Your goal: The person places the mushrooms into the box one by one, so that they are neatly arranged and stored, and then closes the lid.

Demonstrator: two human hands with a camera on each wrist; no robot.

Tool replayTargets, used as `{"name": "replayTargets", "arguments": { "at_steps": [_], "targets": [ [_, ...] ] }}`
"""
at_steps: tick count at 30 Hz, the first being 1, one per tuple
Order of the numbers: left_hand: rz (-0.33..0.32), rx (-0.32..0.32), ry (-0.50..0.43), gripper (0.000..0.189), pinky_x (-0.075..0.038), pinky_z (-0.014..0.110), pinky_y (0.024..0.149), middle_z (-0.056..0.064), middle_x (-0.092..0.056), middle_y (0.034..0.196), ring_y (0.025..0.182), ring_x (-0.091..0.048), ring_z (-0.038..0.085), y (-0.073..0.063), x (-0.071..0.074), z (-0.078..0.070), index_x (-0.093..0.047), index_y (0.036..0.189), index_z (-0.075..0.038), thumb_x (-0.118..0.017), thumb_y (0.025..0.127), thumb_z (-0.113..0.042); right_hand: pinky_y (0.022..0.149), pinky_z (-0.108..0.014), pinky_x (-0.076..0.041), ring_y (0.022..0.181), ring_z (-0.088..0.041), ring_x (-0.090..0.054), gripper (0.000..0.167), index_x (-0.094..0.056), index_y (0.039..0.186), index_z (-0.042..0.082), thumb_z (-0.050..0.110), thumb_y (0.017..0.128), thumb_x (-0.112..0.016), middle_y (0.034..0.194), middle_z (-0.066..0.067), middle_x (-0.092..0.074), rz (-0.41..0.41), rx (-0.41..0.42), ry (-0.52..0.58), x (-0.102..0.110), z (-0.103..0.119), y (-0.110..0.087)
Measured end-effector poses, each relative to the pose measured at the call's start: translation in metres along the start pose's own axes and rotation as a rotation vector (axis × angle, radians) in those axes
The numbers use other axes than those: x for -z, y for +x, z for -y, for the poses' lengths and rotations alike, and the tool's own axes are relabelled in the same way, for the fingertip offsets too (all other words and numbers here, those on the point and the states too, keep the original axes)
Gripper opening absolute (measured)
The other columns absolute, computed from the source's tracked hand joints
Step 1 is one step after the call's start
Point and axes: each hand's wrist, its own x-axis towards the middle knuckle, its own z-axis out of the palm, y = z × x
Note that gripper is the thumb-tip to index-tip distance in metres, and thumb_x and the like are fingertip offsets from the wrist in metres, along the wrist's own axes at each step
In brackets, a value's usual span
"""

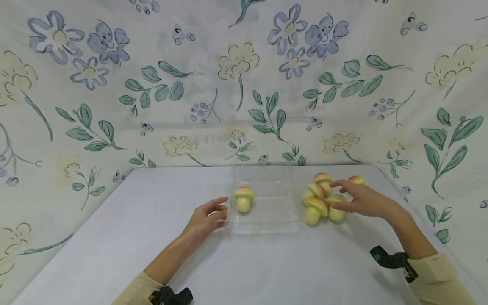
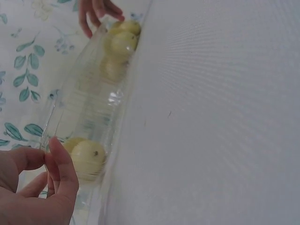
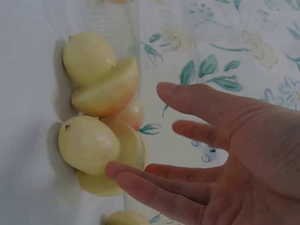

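A clear plastic box (image 1: 263,226) lies on the white table, with one yellow mushroom-shaped piece (image 1: 243,199) inside at its left. My left hand (image 1: 206,218) is at the box's left side; in the left wrist view its thumb and fingers (image 2: 63,168) pinch the rim. Right of the box sits a cluster of several mushroom-shaped pieces (image 1: 316,206), yellow with reddish caps. Over its right side is my right hand (image 1: 367,199), fingers spread and holding nothing. In the right wrist view the fingertips (image 3: 124,176) overlap one piece (image 3: 89,145); contact is unclear.
Partly behind the right hand, another mushroom-shaped piece (image 1: 356,180) sits apart from the cluster. A flowered cloth (image 1: 236,106) hangs behind the white table (image 1: 152,212). Both wrists carry black devices (image 1: 394,258).
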Motion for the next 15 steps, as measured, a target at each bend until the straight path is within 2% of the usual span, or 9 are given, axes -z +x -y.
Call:
{"name": "replayTargets", "arguments": {
  "at_steps": [5, 11, 15],
  "targets": [
    [0.002, -0.002, 0.003, 0.051, -0.057, 0.022, 0.077, 0.005, -0.051, 0.109, 0.09, -0.054, 0.013, 0.0001, -0.0002, 0.0013, -0.046, 0.143, -0.002, -0.058, 0.094, 0.0, 0.073, -0.038, -0.055, 0.105, -0.034, -0.062, 0.061, -0.05, 0.138, 0.005, 0.039, 0.09, -0.068, 0.126, -0.024, -0.061, 0.011, 0.008, -0.053, -0.0019, -0.0014, 0.0005],
    [0.007, 0.004, 0.003, 0.052, -0.058, 0.022, 0.077, 0.004, -0.051, 0.109, 0.09, -0.055, 0.012, 0.0007, 0.0005, 0.0016, -0.045, 0.144, -0.002, -0.057, 0.094, 0.001, 0.09, -0.056, -0.052, 0.117, -0.042, -0.058, 0.059, -0.054, 0.135, 0.002, 0.037, 0.09, -0.069, 0.129, -0.022, -0.062, 0.02, 0.011, -0.117, -0.0072, -0.0037, 0.0038],
    [0.006, 0.004, 0.012, 0.051, -0.058, 0.022, 0.077, 0.004, -0.052, 0.109, 0.091, -0.055, 0.013, 0.0013, 0.0003, 0.0022, -0.046, 0.144, -0.002, -0.058, 0.094, 0.0, 0.093, -0.058, -0.05, 0.115, -0.04, -0.059, 0.055, -0.056, 0.131, 0.001, 0.033, 0.089, -0.071, 0.126, -0.021, -0.063, 0.028, -0.004, -0.124, -0.0099, -0.0073, 0.0057]
  ]
}}
